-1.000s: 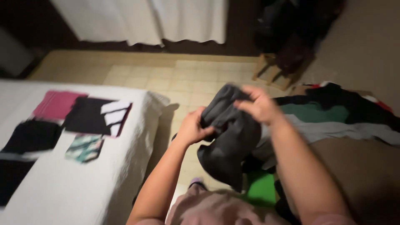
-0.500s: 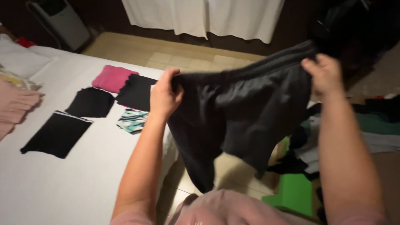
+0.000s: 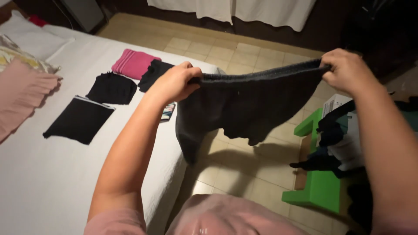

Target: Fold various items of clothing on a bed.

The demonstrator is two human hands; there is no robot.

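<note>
I hold a pair of dark grey shorts (image 3: 244, 104) stretched out by the waistband above the tiled floor. My left hand (image 3: 174, 82) grips the waistband's left end, near the edge of the white bed (image 3: 52, 182). My right hand (image 3: 346, 69) grips the right end. The legs of the shorts hang down loosely between my arms.
On the bed lie folded clothes: a pink piece (image 3: 135, 63), black pieces (image 3: 111, 87) (image 3: 78, 119), and a patterned piece (image 3: 167, 112) partly behind my arm. A pink garment (image 3: 21, 93) lies at far left. A green stool (image 3: 320, 185) with heaped clothes (image 3: 344, 139) stands right.
The shorts went from bunched in both hands to spread wide by the waistband. My view has swung left and down, so more of the bed shows.
</note>
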